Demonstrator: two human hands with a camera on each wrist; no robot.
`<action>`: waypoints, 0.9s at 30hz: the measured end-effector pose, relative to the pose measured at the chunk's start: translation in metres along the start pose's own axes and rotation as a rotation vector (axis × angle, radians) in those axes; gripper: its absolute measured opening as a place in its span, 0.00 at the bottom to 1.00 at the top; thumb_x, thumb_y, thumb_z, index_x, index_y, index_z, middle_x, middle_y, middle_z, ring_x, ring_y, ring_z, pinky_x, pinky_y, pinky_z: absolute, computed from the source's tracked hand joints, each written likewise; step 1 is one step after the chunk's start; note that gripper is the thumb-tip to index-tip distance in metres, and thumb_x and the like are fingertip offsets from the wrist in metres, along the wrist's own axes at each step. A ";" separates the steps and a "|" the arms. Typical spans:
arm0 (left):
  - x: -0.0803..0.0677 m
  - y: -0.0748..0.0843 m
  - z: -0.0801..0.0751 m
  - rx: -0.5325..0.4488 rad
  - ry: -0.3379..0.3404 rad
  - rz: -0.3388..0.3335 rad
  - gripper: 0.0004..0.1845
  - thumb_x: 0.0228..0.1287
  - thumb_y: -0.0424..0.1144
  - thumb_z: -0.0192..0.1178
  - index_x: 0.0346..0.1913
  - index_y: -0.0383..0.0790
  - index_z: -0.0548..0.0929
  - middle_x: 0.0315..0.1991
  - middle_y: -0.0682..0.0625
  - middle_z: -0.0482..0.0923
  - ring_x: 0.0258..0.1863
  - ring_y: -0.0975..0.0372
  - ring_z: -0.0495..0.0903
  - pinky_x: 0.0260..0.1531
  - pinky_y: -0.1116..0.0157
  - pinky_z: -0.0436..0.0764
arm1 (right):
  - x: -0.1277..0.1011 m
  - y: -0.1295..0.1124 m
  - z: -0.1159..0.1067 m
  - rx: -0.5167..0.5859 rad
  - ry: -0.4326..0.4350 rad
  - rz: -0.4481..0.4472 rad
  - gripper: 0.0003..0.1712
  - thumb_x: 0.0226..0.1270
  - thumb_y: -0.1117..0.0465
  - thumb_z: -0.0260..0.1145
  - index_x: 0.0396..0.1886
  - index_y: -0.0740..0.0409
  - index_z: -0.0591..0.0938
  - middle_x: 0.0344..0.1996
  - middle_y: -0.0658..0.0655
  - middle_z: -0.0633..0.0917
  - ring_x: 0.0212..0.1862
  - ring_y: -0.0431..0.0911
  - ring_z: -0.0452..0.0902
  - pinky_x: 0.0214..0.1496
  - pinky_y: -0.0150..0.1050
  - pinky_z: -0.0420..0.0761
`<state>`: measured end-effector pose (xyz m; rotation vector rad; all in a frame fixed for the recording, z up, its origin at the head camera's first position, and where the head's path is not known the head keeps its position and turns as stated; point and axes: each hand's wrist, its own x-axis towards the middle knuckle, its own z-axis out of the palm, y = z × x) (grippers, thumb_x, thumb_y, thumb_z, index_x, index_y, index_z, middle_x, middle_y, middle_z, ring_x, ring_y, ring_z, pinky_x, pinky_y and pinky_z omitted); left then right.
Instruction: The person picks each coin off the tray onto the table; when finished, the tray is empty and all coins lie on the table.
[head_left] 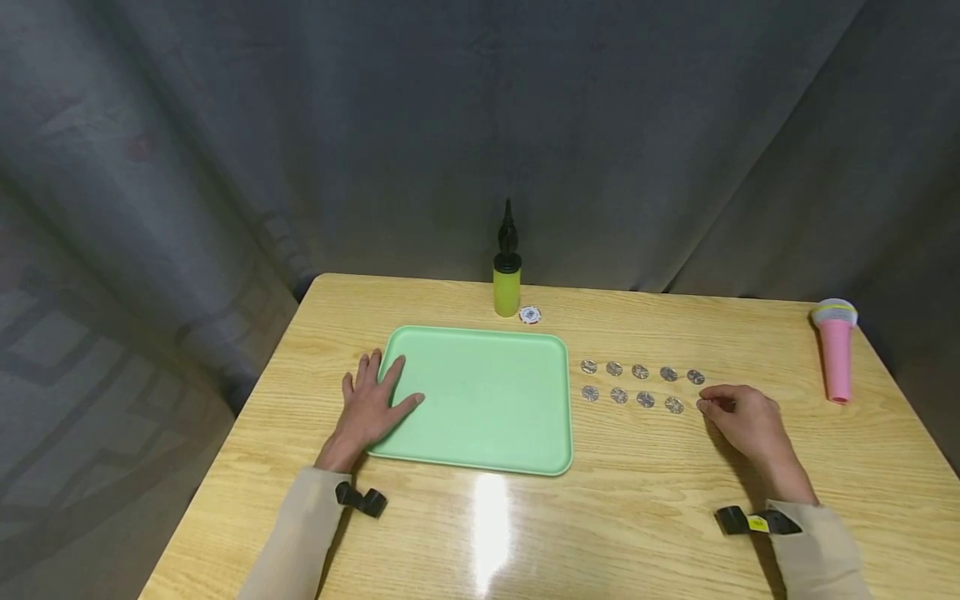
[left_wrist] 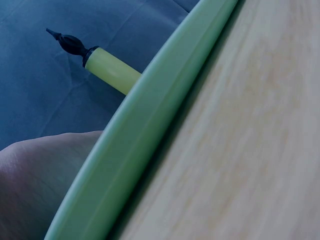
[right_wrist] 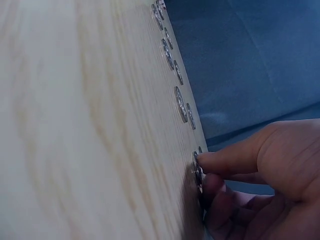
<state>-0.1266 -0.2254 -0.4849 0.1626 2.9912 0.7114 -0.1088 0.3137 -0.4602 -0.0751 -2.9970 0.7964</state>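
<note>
Here the right hand (head_left: 742,417) pinches a small round silver coin (right_wrist: 197,170) on the wooden table (head_left: 637,500); the left hand (head_left: 371,404) lies flat, fingers relaxed, on the pale green plastic tray (head_left: 487,400).

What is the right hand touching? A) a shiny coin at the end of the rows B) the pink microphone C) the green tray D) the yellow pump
A: the right hand pinches the last coin at the end of the near row, away from the green tray.
</note>
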 end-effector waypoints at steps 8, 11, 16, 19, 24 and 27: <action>0.000 0.000 0.001 -0.008 0.003 0.001 0.43 0.67 0.58 0.58 0.79 0.41 0.58 0.79 0.28 0.43 0.80 0.34 0.38 0.71 0.29 0.38 | -0.001 0.001 0.000 -0.003 0.013 -0.005 0.11 0.66 0.63 0.67 0.40 0.68 0.87 0.32 0.67 0.88 0.31 0.47 0.80 0.33 0.38 0.71; 0.000 0.000 0.002 -0.008 0.007 0.006 0.43 0.67 0.58 0.59 0.78 0.41 0.58 0.79 0.28 0.43 0.80 0.34 0.39 0.71 0.29 0.39 | -0.002 0.001 0.000 0.000 0.017 0.005 0.11 0.66 0.63 0.67 0.41 0.68 0.87 0.34 0.68 0.88 0.32 0.49 0.81 0.33 0.39 0.72; -0.001 -0.001 0.000 -0.019 -0.006 0.007 0.44 0.68 0.58 0.58 0.79 0.41 0.57 0.79 0.28 0.42 0.80 0.35 0.37 0.71 0.29 0.37 | -0.005 0.000 -0.001 0.013 0.030 0.029 0.12 0.67 0.62 0.67 0.43 0.69 0.86 0.37 0.70 0.88 0.35 0.55 0.84 0.34 0.39 0.74; -0.003 -0.002 -0.003 -0.045 -0.025 0.006 0.45 0.68 0.59 0.58 0.80 0.42 0.55 0.80 0.28 0.39 0.80 0.35 0.35 0.71 0.29 0.36 | -0.005 -0.001 -0.004 0.025 0.041 0.039 0.14 0.69 0.61 0.66 0.46 0.69 0.84 0.37 0.70 0.88 0.35 0.53 0.84 0.33 0.37 0.72; -0.005 -0.005 -0.009 -0.089 -0.070 0.008 0.46 0.68 0.61 0.57 0.81 0.45 0.50 0.81 0.30 0.33 0.80 0.34 0.32 0.70 0.28 0.34 | -0.005 -0.003 -0.010 0.049 0.033 0.027 0.22 0.75 0.55 0.61 0.54 0.71 0.80 0.40 0.71 0.86 0.37 0.55 0.84 0.30 0.36 0.73; -0.005 -0.006 -0.015 -0.103 -0.073 0.009 0.47 0.69 0.61 0.56 0.81 0.46 0.48 0.81 0.32 0.32 0.80 0.35 0.32 0.71 0.29 0.36 | -0.005 -0.004 -0.012 0.078 0.027 0.017 0.31 0.77 0.52 0.59 0.65 0.74 0.71 0.47 0.77 0.81 0.44 0.67 0.82 0.33 0.46 0.80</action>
